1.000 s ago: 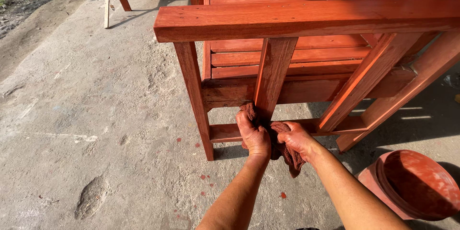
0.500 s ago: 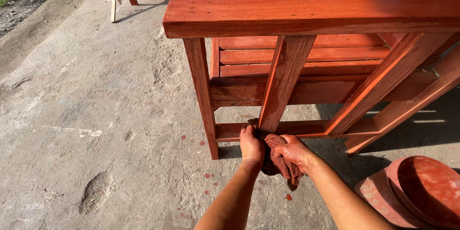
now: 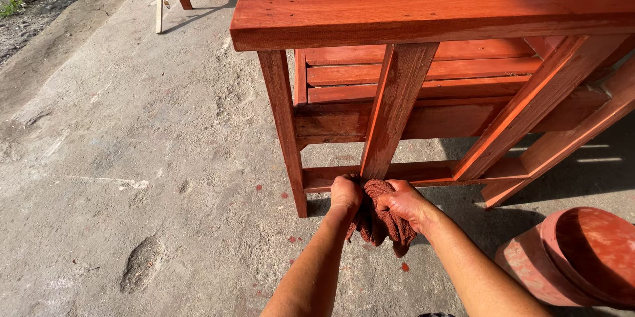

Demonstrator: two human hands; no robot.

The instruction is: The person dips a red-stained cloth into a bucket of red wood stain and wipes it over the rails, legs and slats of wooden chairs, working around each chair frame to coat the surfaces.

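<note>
Head view: the left hand [image 3: 345, 195] and right hand [image 3: 405, 202] both clench a stain-soaked reddish-brown rag [image 3: 378, 221], pressing it against the foot of the slanted middle upright [image 3: 395, 109] of a red-stained wooden chair [image 3: 430, 13], just where it meets the lower rail [image 3: 423, 173]. The chair stands on a concrete floor [image 3: 132, 125] flecked with red drips. A red-smeared bucket [image 3: 575, 257] sits near the right forearm.
</note>
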